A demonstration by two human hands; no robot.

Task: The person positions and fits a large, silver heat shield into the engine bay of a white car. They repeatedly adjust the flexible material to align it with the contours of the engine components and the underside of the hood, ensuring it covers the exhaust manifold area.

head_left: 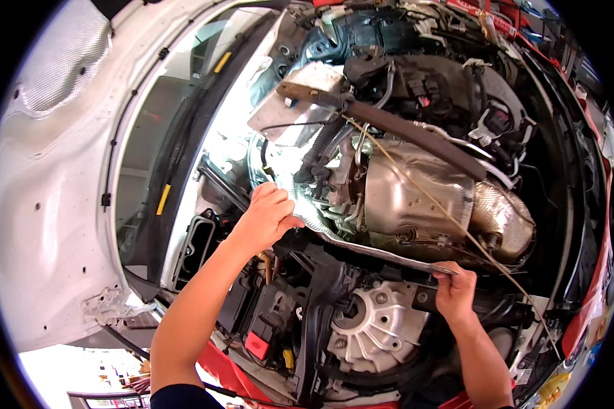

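A thin silvery heat shield (389,256), seen nearly edge-on, runs across the engine bay between my hands. My left hand (273,210) is closed at its far left end, thumb pointing right; part of the grip is hidden behind the fingers. At the right end, my right hand (456,290) pinches the shield's edge between thumb and fingers. Just beyond the shield lies a large metal canister (416,191) with a crinkled foil-covered end (503,217). On the near side sits a ribbed cast-metal mount (378,324).
A brown bar (416,133) and a thin tan rod (443,210) cross above the engine. Black hoses (317,153) crowd the space beyond my left hand. The raised white hood (54,198) and windshield (164,143) stand at left. A red-capped part (256,345) lies near my left forearm.
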